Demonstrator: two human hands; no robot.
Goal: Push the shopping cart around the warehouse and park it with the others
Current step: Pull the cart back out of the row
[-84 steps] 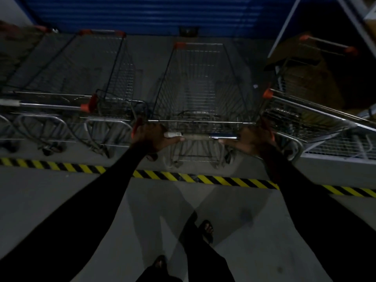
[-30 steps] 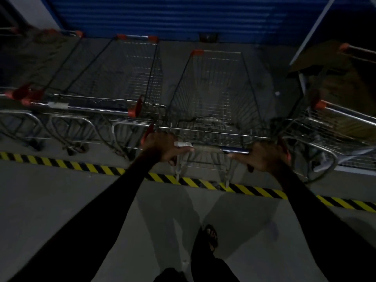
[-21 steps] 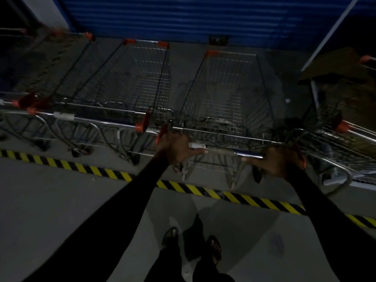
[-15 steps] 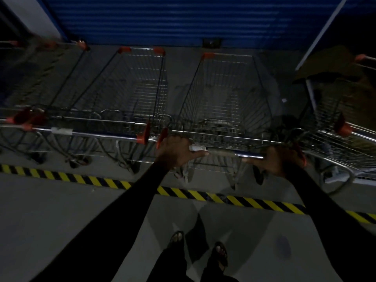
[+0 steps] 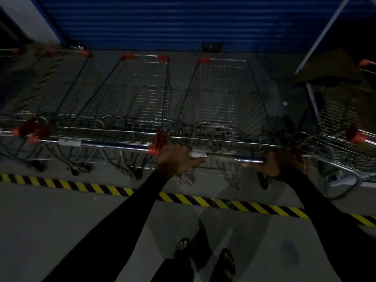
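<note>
Two sandalled feet [image 5: 205, 259] stand on the grey floor [image 5: 61, 224], short of the yellow-and-black striped line [image 5: 203, 201] that seems to mark the front of the parking bay. Beyond it, the left hand [image 5: 176, 159] is curled over the left end of the cart's handle [image 5: 223, 158], thumb lying along the bar, and the right hand [image 5: 275, 162] grips the right end, so the wide spacing gives steering control. The shopping cart [image 5: 221, 102] sits past the line, in the slot between a parked cart [image 5: 134, 98] just beside it on the left, handles nearly level, and a tilted cart [image 5: 341, 131] on the right. It faces the blue shutter [image 5: 183, 21] like the others, so parking looks nearly finished.
</note>
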